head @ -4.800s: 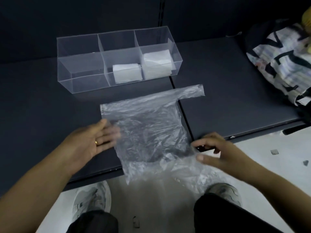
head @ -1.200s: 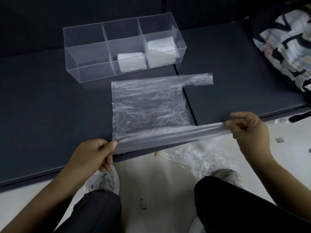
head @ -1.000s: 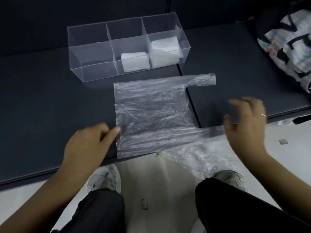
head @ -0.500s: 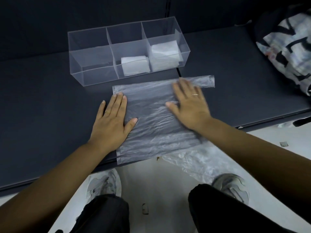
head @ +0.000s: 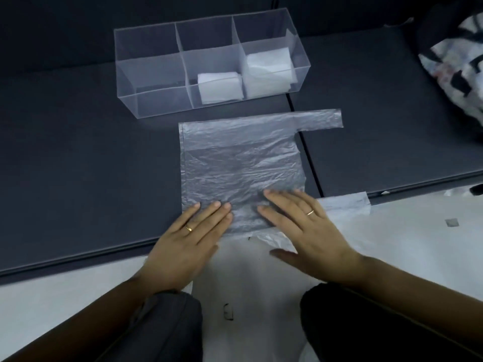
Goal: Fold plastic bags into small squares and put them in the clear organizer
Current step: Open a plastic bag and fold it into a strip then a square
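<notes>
- Translucent plastic bag (head: 240, 163) lies spread flat on the dark mat (head: 78, 165), just on the near side of the clear organizer (head: 146, 82). Its far handle (head: 321, 120) points right, and its near handle (head: 347, 205) lies along the mat's near edge.
- My left hand (head: 188, 241) and right hand (head: 311, 231) both lie flat on the bag's near edge. The fingers are straight, pressing down and gripping nothing.
- Half a second ago the same palms lay further up, close to the far edge. They have swept toward me since, and the film beyond them looks flatter.
- A little over a second ago I was pinching the near edge at both ends to stretch it; that pinch is now let go.
- I judge the smoothing about done, so the first fold can begin. No fold shows in the bag yet.
- In the organizer, one folded square (head: 219, 87) sits in the middle compartment and a taller stack (head: 269, 71) in the right one, both as before.
- Further out, loose plastic (head: 269, 237) lies on the pale floor (head: 418, 257) below the mat's edge, and a patterned cloth (head: 460, 71) sits at the far right.
</notes>
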`<control>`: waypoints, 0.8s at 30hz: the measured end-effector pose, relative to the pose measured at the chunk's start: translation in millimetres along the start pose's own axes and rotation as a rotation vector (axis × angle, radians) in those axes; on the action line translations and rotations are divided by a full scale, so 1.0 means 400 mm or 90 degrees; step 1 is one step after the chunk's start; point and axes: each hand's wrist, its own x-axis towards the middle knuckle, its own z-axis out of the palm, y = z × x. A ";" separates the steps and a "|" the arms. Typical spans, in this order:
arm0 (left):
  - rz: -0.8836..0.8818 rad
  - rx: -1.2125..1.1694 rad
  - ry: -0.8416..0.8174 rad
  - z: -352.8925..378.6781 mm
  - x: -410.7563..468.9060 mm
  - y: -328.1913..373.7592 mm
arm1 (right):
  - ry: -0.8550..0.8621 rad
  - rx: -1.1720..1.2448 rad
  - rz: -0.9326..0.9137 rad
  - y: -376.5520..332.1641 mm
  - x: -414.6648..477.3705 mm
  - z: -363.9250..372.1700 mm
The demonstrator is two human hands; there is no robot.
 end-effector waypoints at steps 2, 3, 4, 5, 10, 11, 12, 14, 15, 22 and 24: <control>-0.007 -0.038 0.060 -0.003 -0.009 -0.001 | 0.048 0.009 0.054 0.001 -0.006 0.011; -0.005 -0.067 0.085 -0.007 -0.013 -0.001 | 0.080 0.018 0.072 0.009 -0.012 0.007; -0.003 -0.093 0.105 -0.013 -0.018 -0.002 | 0.112 0.018 0.074 0.016 -0.021 0.000; -0.004 -0.115 0.121 -0.021 -0.022 -0.004 | 0.138 0.012 0.067 0.023 -0.033 -0.008; -0.221 -0.381 0.095 -0.109 -0.016 -0.035 | 0.119 0.034 0.142 0.078 -0.075 -0.087; -0.297 -0.462 0.070 -0.135 -0.014 -0.046 | 0.100 0.068 0.182 0.090 -0.079 -0.110; -0.358 -0.537 0.038 -0.161 -0.011 -0.058 | 0.078 0.113 0.227 0.099 -0.083 -0.138; -0.434 -0.650 -0.004 -0.203 -0.006 -0.090 | 0.041 0.209 0.325 0.113 -0.084 -0.197; -0.458 -0.694 -0.011 -0.217 -0.002 -0.108 | 0.022 0.256 0.359 0.126 -0.083 -0.220; -0.582 -0.807 0.069 -0.209 0.084 -0.226 | 0.073 0.512 0.446 0.253 0.018 -0.266; -0.644 -0.808 0.108 -0.175 0.120 -0.261 | 0.094 0.511 0.491 0.289 0.070 -0.236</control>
